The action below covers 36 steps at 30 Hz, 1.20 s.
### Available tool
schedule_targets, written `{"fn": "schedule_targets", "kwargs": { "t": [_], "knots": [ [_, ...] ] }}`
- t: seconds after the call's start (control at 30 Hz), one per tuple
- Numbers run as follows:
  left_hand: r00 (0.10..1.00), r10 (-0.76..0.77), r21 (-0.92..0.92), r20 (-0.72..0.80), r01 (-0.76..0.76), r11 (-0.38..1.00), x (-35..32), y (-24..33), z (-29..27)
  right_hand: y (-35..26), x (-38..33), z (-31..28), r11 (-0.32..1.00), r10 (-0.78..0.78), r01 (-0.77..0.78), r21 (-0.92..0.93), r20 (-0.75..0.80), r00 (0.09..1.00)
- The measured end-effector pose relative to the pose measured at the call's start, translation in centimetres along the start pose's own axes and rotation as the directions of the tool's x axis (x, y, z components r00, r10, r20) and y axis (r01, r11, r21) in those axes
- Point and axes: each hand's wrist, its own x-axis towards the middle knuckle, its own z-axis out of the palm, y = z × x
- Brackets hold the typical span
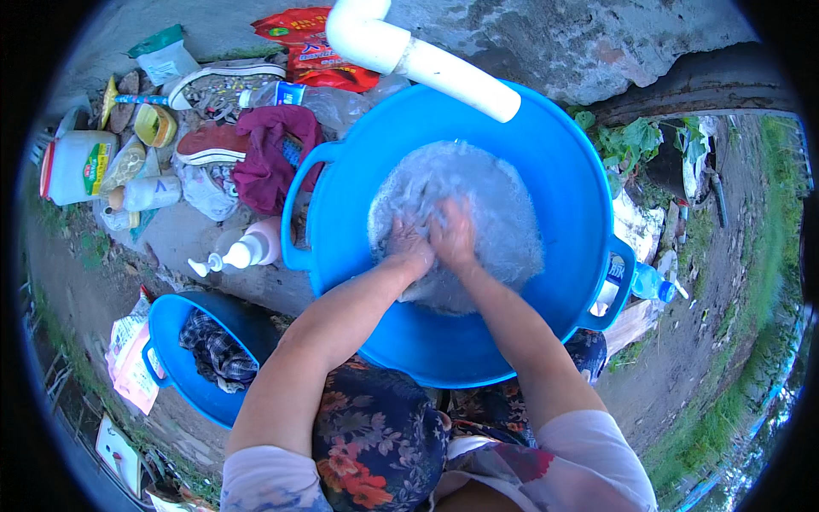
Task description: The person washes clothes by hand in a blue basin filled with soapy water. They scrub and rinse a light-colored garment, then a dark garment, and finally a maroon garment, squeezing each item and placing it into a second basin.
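Wet cloth [478, 205] bunched in soapy water mid big blue tub [546, 145], no clear long axis | left hand [408, 246] and right hand [454, 235] pressed together, gripping it | white pipe [409, 53] at 12 | small blue tub [171, 316] at 8

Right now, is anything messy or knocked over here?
Yes. A sneaker lies tipped on its side among bottles and bags, with a maroon cloth heaped beside it. Both hands are in the big blue tub's soapy water; none looks spilled.
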Motion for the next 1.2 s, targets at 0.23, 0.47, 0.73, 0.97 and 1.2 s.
{"fn": "schedule_targets", "kwargs": {
  "t": [0.23, 0.47, 0.73, 0.97, 1.2],
  "knots": [
    [0.917, -0.388, -0.643, -0.094, 0.241, 0.726, 1.3, 0.7, -8.6, 0.6, 9.0, -5.3, 0.404, 0.422, -0.381, 0.832, 0.200, 0.884],
    [0.899, 0.188, -0.247, -0.396, -0.301, 0.921, -1.7, 4.2, -8.2, 7.2, 6.0, -6.3, 0.964, 0.250, -0.250, 0.086, 0.010, 0.968],
    [0.918, 0.180, -0.310, 0.354, -0.067, 0.948, 0.0, -0.1, 0.3, -3.7, -4.6, -3.9, 0.996, -0.067, 0.068, 0.060, -0.020, 0.998],
    [0.989, -0.034, -0.135, 0.142, 0.054, 0.989, -1.4, 2.9, -5.3, 0.5, 4.8, -2.2, 0.981, 0.187, -0.191, -0.045, -0.085, 0.979],
    [0.975, -0.059, -0.034, 0.216, 0.067, 0.997, -1.2, 2.5, -3.6, 2.8, -2.3, -5.5, 0.951, 0.222, -0.235, 0.201, 0.084, 0.971]
  ]
}}
